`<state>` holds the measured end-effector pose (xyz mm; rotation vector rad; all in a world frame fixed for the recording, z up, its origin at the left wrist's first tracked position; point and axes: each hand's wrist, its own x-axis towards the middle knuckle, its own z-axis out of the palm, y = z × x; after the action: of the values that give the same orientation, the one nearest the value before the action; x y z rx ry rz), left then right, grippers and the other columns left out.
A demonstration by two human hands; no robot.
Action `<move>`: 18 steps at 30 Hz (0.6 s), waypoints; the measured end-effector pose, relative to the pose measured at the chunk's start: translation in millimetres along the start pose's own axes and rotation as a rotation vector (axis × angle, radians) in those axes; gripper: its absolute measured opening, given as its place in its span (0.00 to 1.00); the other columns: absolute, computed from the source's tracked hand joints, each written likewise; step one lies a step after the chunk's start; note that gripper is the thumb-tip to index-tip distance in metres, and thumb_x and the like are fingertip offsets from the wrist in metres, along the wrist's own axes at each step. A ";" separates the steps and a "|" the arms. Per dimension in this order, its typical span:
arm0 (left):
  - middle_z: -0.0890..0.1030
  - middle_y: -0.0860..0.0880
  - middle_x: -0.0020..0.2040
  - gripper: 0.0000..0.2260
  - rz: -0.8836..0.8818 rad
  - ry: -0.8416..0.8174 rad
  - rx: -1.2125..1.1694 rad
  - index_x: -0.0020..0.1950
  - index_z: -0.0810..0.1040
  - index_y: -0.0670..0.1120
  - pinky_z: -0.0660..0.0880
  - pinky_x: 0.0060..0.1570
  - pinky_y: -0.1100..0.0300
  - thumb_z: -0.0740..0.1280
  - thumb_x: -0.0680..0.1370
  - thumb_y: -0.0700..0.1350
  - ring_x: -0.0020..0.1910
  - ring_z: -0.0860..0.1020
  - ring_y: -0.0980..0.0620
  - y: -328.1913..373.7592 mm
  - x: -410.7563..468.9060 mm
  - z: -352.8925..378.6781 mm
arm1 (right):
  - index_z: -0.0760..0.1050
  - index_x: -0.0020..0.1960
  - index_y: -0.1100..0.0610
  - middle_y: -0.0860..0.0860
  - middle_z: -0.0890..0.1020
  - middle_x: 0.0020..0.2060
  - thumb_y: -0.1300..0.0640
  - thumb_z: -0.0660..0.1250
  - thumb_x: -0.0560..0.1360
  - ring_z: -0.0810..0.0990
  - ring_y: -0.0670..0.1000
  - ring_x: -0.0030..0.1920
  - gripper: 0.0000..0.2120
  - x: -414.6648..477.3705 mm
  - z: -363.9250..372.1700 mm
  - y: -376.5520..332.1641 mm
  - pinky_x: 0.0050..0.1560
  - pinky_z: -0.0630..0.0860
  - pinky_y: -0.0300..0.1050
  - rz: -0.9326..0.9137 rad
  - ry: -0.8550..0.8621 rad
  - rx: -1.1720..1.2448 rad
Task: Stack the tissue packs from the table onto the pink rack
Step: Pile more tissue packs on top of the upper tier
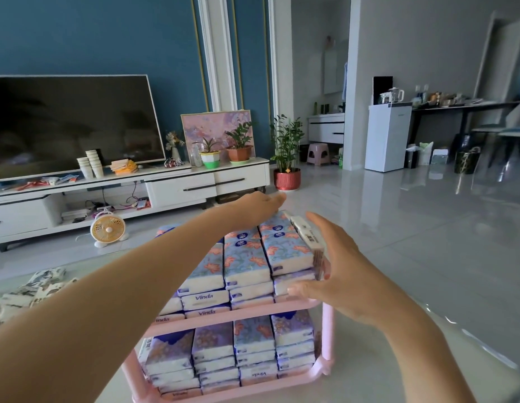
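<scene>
A pink two-tier rack [327, 335] stands on the glass table in front of me. Both tiers are packed with blue floral tissue packs [247, 257] stacked several high. My left hand [258, 206] reaches over the far end of the top stack, fingers laid on the rear of the packs. My right hand [337, 263] presses flat against the right side of the top stack, thumb under a lower pack. One pack [308, 237] stands on edge along that right side, against my right palm.
Patterned cloth or packs [34, 286] lie on the table at the left. Beyond the table stand a small orange fan [107, 229], a white TV stand [177, 187] with a television, and a potted plant [287, 170]. Tiled floor stretches to the right.
</scene>
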<state>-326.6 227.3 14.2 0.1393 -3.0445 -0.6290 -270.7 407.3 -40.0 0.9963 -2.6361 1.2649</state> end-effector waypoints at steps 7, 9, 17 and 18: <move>0.76 0.39 0.54 0.29 -0.013 0.013 0.008 0.66 0.70 0.38 0.67 0.56 0.56 0.46 0.81 0.59 0.53 0.75 0.43 1.5 -1.3 4.1 | 0.47 0.75 0.46 0.43 0.56 0.72 0.53 0.75 0.67 0.56 0.44 0.71 0.46 7.1 2.9 5.2 0.72 0.57 0.45 -0.007 0.023 0.024; 0.75 0.43 0.39 0.27 -0.004 0.012 0.009 0.58 0.73 0.38 0.69 0.43 0.58 0.46 0.81 0.58 0.37 0.74 0.48 1.8 -1.7 5.0 | 0.48 0.74 0.46 0.43 0.58 0.71 0.53 0.75 0.67 0.56 0.45 0.71 0.46 7.3 2.1 5.8 0.71 0.58 0.45 -0.008 0.035 0.019; 0.78 0.42 0.48 0.25 0.014 0.055 0.032 0.53 0.73 0.41 0.70 0.46 0.58 0.46 0.81 0.58 0.44 0.76 0.46 0.8 -2.0 3.4 | 0.50 0.74 0.45 0.42 0.59 0.70 0.49 0.76 0.65 0.59 0.45 0.70 0.47 3.0 0.2 3.0 0.71 0.60 0.46 -0.006 0.034 0.083; 0.78 0.41 0.54 0.24 0.022 0.080 0.026 0.56 0.74 0.43 0.71 0.53 0.56 0.46 0.81 0.58 0.51 0.76 0.45 -0.8 -3.0 0.4 | 0.49 0.74 0.44 0.41 0.58 0.71 0.48 0.75 0.65 0.57 0.44 0.71 0.47 1.6 -1.1 1.7 0.70 0.59 0.44 -0.006 0.040 0.081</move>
<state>-323.6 227.0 13.4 0.1285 -2.9742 -0.5681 -273.2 408.0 -39.9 0.9780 -2.5698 1.3851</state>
